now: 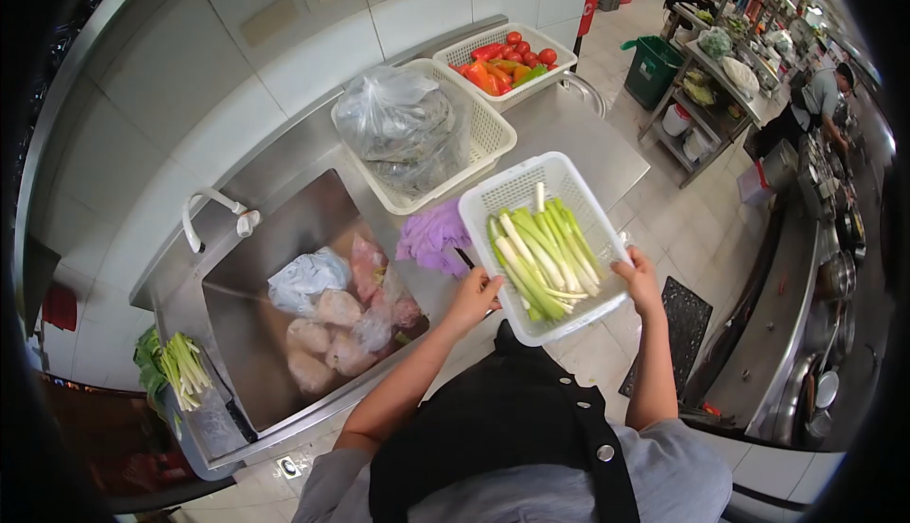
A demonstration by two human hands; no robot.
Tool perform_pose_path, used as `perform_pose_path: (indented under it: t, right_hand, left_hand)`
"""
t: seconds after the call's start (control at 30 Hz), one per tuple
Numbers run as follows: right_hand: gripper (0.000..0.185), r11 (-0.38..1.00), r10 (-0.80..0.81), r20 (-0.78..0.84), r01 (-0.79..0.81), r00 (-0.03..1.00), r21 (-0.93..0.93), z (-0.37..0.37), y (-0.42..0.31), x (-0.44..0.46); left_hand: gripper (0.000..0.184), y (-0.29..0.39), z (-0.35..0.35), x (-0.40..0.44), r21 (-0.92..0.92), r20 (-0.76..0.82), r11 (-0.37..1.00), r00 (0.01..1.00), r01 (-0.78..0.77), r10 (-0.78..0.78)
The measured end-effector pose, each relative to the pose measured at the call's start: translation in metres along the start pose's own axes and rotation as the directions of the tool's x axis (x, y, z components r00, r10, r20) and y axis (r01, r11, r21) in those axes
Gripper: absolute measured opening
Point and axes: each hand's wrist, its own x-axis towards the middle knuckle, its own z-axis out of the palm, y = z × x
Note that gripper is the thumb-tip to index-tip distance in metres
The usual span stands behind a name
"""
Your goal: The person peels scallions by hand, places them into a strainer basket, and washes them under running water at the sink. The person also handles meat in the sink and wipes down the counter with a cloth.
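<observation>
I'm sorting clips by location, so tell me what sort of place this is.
Most likely a restaurant or other commercial kitchen: a large metal sink stands against the tiled wall, pots line the far right side, and another person stands beside that row.

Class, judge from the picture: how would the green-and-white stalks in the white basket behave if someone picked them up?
The stalks would probably stay fairly stiff, since most lie straight in the white basket. They may slide apart, as no tie shows around them. Each looks slim, so a single one is likely light.
</observation>
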Motion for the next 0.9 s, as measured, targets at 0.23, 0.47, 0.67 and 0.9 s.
perform_pose_path:
  t: [0.23,0.47,0.67,0.9]
  right_hand:
    - [0.007,0.971,-0.222,-0.195,0.198,0.955,-0.134,-0.041,-0.080,0.037]
    - [0.013,0.387,-0.768,-0.026,0.431,0.640,-0.815,0.028,-0.108,0.111]
    - [0.012,-0.021,-0.738,0.312,0.441,0.598,-0.897,0.090,-0.077,0.119]
    - [0.010,0.136,-0.827,0.199,0.529,0.526,-0.837,0.053,-0.083,0.143]
  left_hand:
    - [0.060,0.016,0.053,0.075,-0.141,0.186,0.975,0.963,-0.170,0.195]
    - [0.074,0.036,0.072,0.143,0.021,0.227,0.961,0.938,-0.276,0.264]
    - [0.093,0.064,0.076,0.195,-0.498,0.172,0.867,0.982,0.016,0.080]
    - [0.091,0.045,0.070,0.229,-0.233,-0.065,0.971,0.997,-0.049,0.035]
